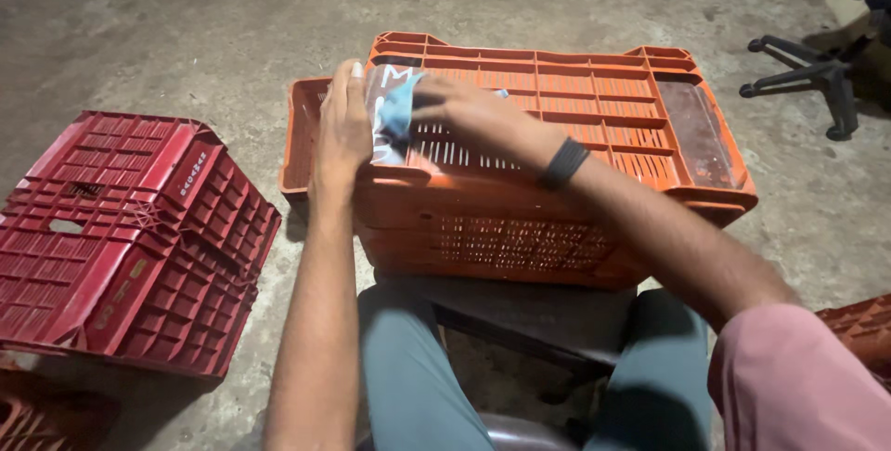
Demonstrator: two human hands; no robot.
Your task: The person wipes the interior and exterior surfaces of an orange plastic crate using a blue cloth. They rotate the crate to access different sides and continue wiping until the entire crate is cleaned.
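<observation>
I'm in the rubbing step: my right hand [469, 109] is closed on a small blue cloth [399, 109], pressing it against the pale marked patch at the left end of the overturned orange plastic crate [557, 135]. That crate lies upside down over another orange one, just ahead of my knees. My left hand [343, 126] lies flat and open against the crate's left edge — gripping nothing, only bracing. Next, I judge, calls for firm strokes across the marking while the brace holds. A red crate [130, 238] lies tipped on the concrete floor [186, 33] to my left.
</observation>
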